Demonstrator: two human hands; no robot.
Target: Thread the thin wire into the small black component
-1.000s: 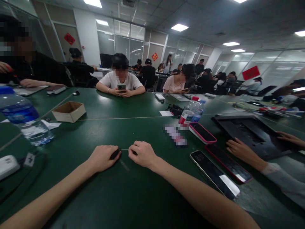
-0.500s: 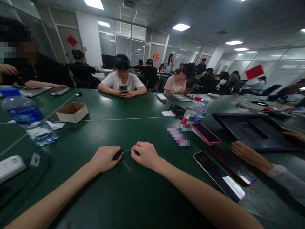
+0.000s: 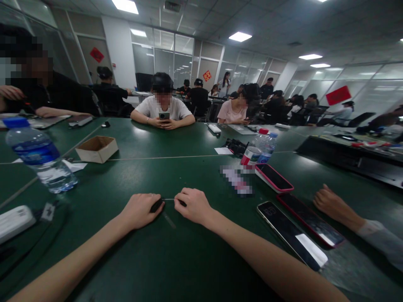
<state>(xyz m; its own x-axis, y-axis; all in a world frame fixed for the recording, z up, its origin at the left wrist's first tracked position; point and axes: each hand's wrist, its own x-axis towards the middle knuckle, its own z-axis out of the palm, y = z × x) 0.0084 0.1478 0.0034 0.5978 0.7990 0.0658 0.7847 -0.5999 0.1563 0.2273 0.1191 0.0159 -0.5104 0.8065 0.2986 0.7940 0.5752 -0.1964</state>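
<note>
Green bench (image 3: 176,260) is spreading beneath everything. Between the hands, a thin pale shaft (image 3: 169,199) is running; curled fingers of the left hand (image 3: 140,209) are gripping a dark piece (image 3: 156,205) at one end, those of the right hand (image 3: 193,204) seemingly another (image 3: 182,203). Keeping both grips level and aligned should steady it. A black phone (image 3: 283,224) is lying rightward.

At the green table (image 3: 141,174), the left hand (image 3: 140,209) holds a small black thing (image 3: 156,205) and the right hand (image 3: 194,205) holds a dark bit (image 3: 182,203) (a thin pale line (image 3: 169,199) runs between them).
</note>
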